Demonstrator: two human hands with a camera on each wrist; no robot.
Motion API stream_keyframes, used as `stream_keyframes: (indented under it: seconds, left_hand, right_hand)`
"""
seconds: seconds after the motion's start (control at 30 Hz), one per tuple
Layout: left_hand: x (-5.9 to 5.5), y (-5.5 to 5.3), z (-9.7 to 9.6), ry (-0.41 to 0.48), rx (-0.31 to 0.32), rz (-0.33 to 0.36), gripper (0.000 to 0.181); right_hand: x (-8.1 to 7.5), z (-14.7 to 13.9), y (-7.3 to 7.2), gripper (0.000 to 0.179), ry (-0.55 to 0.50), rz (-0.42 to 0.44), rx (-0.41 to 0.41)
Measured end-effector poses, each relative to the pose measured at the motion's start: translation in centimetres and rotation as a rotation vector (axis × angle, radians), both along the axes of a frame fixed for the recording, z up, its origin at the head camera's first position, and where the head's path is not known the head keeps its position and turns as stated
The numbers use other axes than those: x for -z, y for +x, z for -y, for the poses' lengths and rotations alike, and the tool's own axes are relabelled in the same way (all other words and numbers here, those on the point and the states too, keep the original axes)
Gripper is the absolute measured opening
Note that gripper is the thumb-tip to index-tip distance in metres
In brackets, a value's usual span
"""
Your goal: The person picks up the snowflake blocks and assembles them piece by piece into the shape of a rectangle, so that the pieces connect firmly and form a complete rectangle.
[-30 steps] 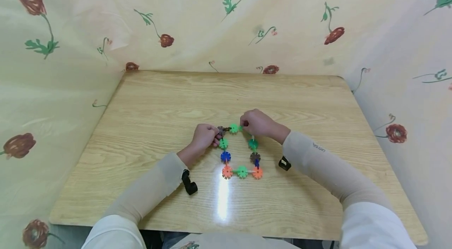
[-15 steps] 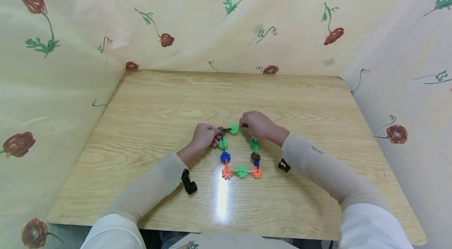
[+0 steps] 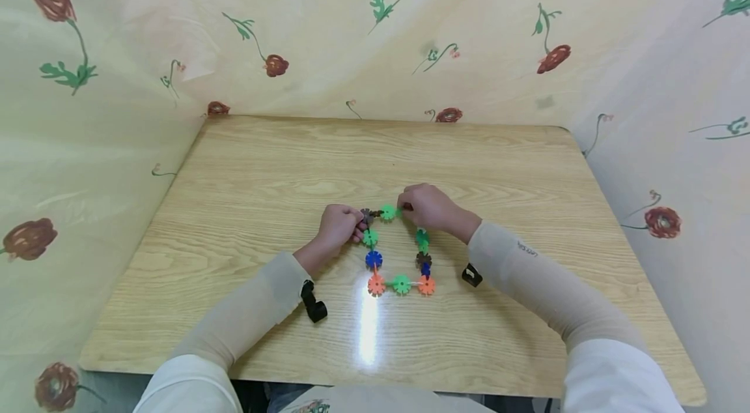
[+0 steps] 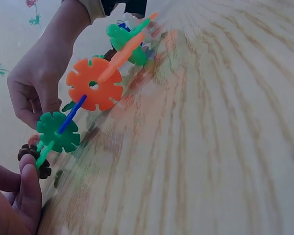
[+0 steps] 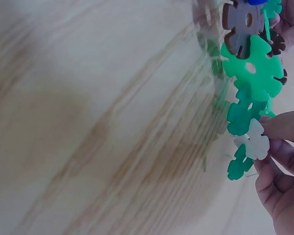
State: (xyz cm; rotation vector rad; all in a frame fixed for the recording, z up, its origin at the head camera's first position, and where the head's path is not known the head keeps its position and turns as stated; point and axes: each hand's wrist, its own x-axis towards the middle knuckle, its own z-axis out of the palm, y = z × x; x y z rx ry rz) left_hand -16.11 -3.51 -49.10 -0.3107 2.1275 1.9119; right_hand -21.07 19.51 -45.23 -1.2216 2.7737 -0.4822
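Observation:
A loop of slotted plastic snowflake discs stands on the table in the head view. My left hand pinches a brown disc at its far left corner; in the left wrist view the thumb covers part of it. At the far right corner is my right hand, its fingers hiding the pieces there in the head view. The right wrist view has thumb and fingers pinching a white disc, joined to green discs. Between the hands runs a green disc. Orange discs mark the near corners.
The loop lies on a wood-grain table. Flower-patterned cloth rises behind and at both sides. A blue disc forms part of the left side. Black wrist straps hang by the forearms, and a light glare lies near the front.
The green and brown discs on the loop's right side have tilted and shifted slightly since a second ago. My right hand has moved very little; the left hand holds its place.

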Motion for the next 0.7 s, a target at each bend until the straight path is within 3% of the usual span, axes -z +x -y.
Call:
stream_keyframes:
  seconds: [0.27, 0.7]
  left_hand:
    - [0.0, 0.0, 0.1, -0.017, 0.017, -0.003, 0.018]
    - [0.0, -0.5, 0.1, 0.037, -0.020, 0.021, 0.019]
  right_hand:
    - [0.1, 0.5, 0.0, 0.008, 0.030, -0.029, -0.044]
    - [-0.7, 1.4, 0.0, 0.014, 0.099, -0.164, -0.225]
